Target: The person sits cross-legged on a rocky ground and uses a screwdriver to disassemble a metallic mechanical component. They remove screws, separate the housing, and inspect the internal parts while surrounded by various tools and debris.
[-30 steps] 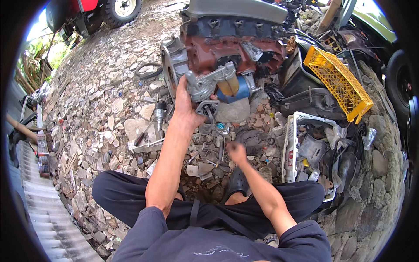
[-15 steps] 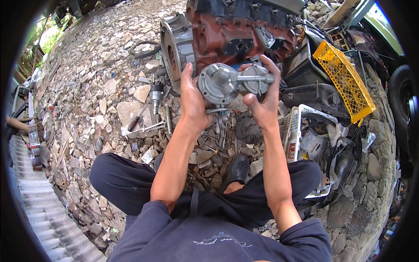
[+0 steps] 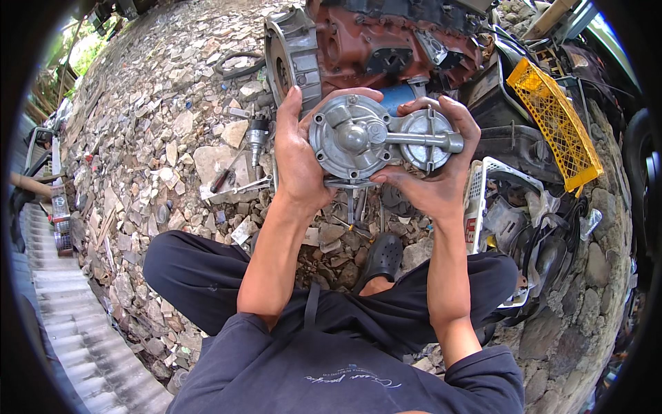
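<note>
A silver cast-metal fuel pump (image 3: 351, 138), with a large round bolted body and a smaller round lid crossed by a tube, is held up between both my hands. My left hand (image 3: 301, 155) grips the rim of the large body, thumb up along its side and fingers partly hidden behind. Around the smaller end is my right hand (image 3: 445, 186), its thumb at the lower edge and its fingers curled over the far side. Beyond the pump stands a rust-red engine block (image 3: 386, 45) with a grey bell housing (image 3: 293, 58) at its left end.
On the stony ground left of the pump lie a screwdriver (image 3: 222, 179), a wrench (image 3: 252, 185) and a metal-and-black cylindrical part (image 3: 256, 138). To the right are a white crate (image 3: 473, 207) of parts and a yellow mesh crate (image 3: 555, 124). Corrugated sheeting (image 3: 65, 303) borders the left.
Both hands have brought the pump closer and slightly right, so it looks larger. My right hand has turned, with its thumb now nearer the middle of the pump. The view has shifted slightly.
</note>
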The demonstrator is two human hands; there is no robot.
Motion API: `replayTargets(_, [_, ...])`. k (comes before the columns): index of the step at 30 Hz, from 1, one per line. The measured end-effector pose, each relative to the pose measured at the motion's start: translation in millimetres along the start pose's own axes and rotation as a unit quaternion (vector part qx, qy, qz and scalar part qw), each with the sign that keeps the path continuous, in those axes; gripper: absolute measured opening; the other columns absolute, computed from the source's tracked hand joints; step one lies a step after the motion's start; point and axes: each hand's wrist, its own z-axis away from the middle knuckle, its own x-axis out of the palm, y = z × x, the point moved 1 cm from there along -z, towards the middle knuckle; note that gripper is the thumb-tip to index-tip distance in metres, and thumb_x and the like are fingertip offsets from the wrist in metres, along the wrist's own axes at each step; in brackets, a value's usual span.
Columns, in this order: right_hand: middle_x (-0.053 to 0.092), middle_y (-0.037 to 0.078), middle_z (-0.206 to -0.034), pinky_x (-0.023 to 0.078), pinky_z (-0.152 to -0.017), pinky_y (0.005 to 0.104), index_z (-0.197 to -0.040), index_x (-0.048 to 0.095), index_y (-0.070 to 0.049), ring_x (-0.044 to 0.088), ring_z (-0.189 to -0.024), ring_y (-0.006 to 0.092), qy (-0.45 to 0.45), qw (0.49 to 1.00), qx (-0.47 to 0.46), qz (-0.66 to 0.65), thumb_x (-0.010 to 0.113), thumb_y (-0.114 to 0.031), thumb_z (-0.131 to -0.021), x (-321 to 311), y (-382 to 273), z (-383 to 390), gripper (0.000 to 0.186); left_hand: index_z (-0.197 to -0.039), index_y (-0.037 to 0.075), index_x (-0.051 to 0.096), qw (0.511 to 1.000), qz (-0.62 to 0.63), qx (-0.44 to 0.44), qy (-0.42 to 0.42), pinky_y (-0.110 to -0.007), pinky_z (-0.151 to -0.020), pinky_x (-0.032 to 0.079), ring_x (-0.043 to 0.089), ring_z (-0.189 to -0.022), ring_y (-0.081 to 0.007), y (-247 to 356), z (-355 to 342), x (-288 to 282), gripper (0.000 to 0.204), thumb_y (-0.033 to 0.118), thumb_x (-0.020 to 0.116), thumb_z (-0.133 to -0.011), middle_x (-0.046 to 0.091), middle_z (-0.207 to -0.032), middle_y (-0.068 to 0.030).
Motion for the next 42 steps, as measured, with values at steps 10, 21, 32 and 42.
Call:
replayTargets(10, [0.052, 0.019, -0.126, 0.051, -0.093, 0.039, -0.134, 0.033, -0.009, 0.058, -0.113, 0.0269, 0.006, 0.998, -0.04, 0.041, 0.097, -0.016, -0.053, -2.9, 6.5, 5.5, 0.104, -0.111, -0.003, 0.064, 0.997, -0.041, 0.028, 0.054, -0.035, -0.084, 0.055, 0.068, -0.088, -0.0209, -4.6, 3.1, 6.3, 0.077, 0.057, 0.016, -0.102, 0.07, -0.095, -0.0125])
replayTargets(21, [0.051, 0.024, -0.126, 0.05, -0.091, 0.0399, -0.128, 0.033, -0.011, 0.058, -0.113, 0.0292, -0.006, 0.995, -0.074, 0.063, 0.096, -0.015, -0.057, -6.9, 13.6, 7.5, 0.095, -0.11, -0.002, 0.064, 0.993, -0.096, 0.033, 0.066, -0.033, -0.081, 0.055, 0.068, -0.085, -0.0188, -12.7, 2.5, 5.3, 0.07, 0.051, 0.02, -0.102, 0.07, -0.094, -0.0121])
replayTargets(32, [0.05, 0.025, -0.127, 0.05, -0.089, 0.0399, -0.127, 0.032, -0.013, 0.058, -0.112, 0.0298, -0.004, 0.99, -0.099, 0.101, 0.096, -0.018, -0.057, -5.7, 20.5, 14.5, 0.095, -0.113, -0.004, 0.064, 0.989, -0.117, 0.047, 0.077, -0.034, -0.079, 0.054, 0.067, -0.084, -0.02, -19.5, -0.8, -2.6, 0.059, 0.04, 0.028, -0.098, 0.071, -0.095, -0.0127])
replayTargets(42, [0.047, 0.024, -0.134, 0.05, -0.092, 0.0392, -0.129, 0.029, -0.012, 0.057, -0.114, 0.0272, -0.006, 0.999, -0.036, 0.04, 0.096, -0.015, -0.059, -6.3, 30.2, 19.4, 0.096, -0.118, -0.004, 0.061, 0.982, -0.15, 0.084, 0.079, -0.035, -0.084, 0.054, 0.067, -0.091, -0.0216, -26.1, -2.3, -10.3, 0.061, 0.042, 0.026, -0.098, 0.069, -0.101, -0.0138])
